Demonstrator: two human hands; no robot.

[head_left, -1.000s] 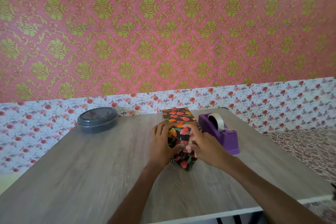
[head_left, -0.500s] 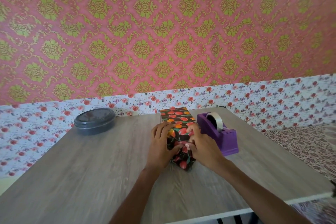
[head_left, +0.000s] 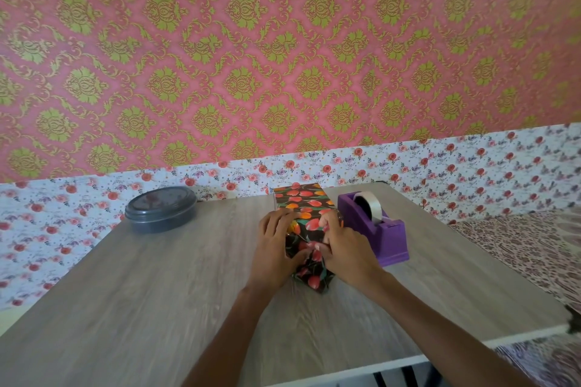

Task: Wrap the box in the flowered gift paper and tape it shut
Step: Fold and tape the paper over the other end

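Note:
A box [head_left: 301, 201] covered in dark gift paper with red and orange flowers lies lengthwise on the wooden table [head_left: 157, 292]. My left hand [head_left: 275, 248] holds its left side, fingers over the top edge and thumb on the near end. My right hand [head_left: 342, 245] grips the right side and presses the folded paper on the near end with its fingertips. A loose paper flap [head_left: 311, 276] sticks out toward me under both hands. The purple tape dispenser [head_left: 374, 226] with a clear roll stands just right of the box.
A dark round lidded container [head_left: 162, 209] sits at the table's back left. The wall with flowered paper runs close behind the table. The table's front edge [head_left: 408, 358] is near me, and a patterned cloth surface [head_left: 534, 248] lies to the right.
Both hands stay on the near end of the box. My right fingers have shifted slightly along the fold; the box has not moved.

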